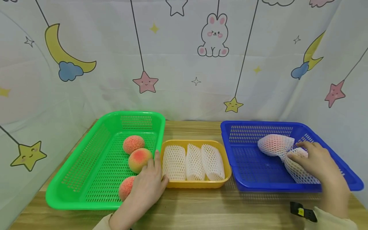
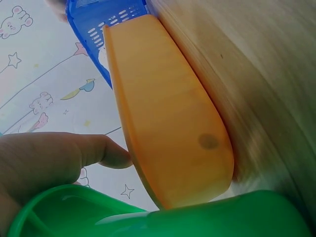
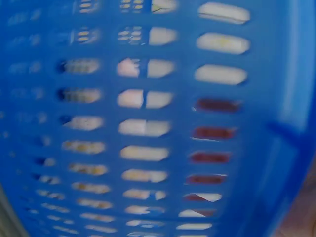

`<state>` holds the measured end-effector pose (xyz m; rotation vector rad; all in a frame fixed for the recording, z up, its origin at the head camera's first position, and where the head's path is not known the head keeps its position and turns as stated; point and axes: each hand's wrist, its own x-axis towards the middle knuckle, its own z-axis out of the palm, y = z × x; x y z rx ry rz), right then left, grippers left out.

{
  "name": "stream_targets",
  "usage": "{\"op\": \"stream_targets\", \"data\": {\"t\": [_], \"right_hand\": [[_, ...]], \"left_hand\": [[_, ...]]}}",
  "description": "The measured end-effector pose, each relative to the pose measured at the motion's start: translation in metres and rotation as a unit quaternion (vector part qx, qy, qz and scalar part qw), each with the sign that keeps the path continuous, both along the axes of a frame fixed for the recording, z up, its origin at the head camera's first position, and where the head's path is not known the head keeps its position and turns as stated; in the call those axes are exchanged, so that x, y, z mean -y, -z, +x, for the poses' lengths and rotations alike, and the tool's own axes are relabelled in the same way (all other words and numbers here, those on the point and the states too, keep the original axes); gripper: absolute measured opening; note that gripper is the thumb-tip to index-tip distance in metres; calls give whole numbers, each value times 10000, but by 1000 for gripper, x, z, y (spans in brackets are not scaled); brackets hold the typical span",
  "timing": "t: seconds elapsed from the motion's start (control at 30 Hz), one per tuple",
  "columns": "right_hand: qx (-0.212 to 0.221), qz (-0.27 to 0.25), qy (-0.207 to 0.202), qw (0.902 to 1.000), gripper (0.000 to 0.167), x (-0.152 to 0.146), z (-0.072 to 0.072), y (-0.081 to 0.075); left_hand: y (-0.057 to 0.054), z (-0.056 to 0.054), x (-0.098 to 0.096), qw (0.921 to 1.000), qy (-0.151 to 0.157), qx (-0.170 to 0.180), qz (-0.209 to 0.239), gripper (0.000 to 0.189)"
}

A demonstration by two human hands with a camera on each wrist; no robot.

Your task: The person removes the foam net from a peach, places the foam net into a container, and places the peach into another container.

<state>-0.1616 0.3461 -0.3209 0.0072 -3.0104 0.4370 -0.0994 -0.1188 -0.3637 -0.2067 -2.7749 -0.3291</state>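
In the head view my left hand (image 1: 149,179) reaches over the right rim of the green basket (image 1: 86,166), its fingertips by the middle peach (image 1: 140,160). Its thumb overlaps the edge of the yellow tray (image 2: 168,113) in the left wrist view. Another peach (image 1: 133,144) lies behind, and a third (image 1: 126,188) is partly hidden by the hand. My right hand (image 1: 316,159) is over a peach in a white foam net (image 1: 299,169) inside the blue basket (image 1: 244,163), thumb and fingers spread apart above it. A second netted peach (image 1: 274,144) lies beside that one.
White foam nets (image 1: 173,163) lie side by side in the yellow tray, which stands between the two baskets on the wooden table (image 1: 195,207). A patterned white cloth (image 1: 184,64) hangs behind. The blue basket's slotted wall (image 3: 182,113) fills the blurred right wrist view.
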Motion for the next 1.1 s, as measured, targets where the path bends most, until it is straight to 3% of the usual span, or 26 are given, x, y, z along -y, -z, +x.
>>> {"op": "stream_targets", "data": {"t": [0.33,0.6,0.87,1.1], "right_hand": [[229,-142,661,9974,94,-16,-3,13],[461,-241,858,9950,104,-19,-4,20],[1156,-487,898,9880,117,-22,-8,24],[1438,-298,855,9855,119,-26,-11,26]], "left_hand": [[0,0,0,10000,-21,-7,-7,76],[-1,0,0,10000,-43,66,-22,76],[-1,0,0,9999,-59,129,7,77],[-1,0,0,9998,-73,169,2,77]]}}
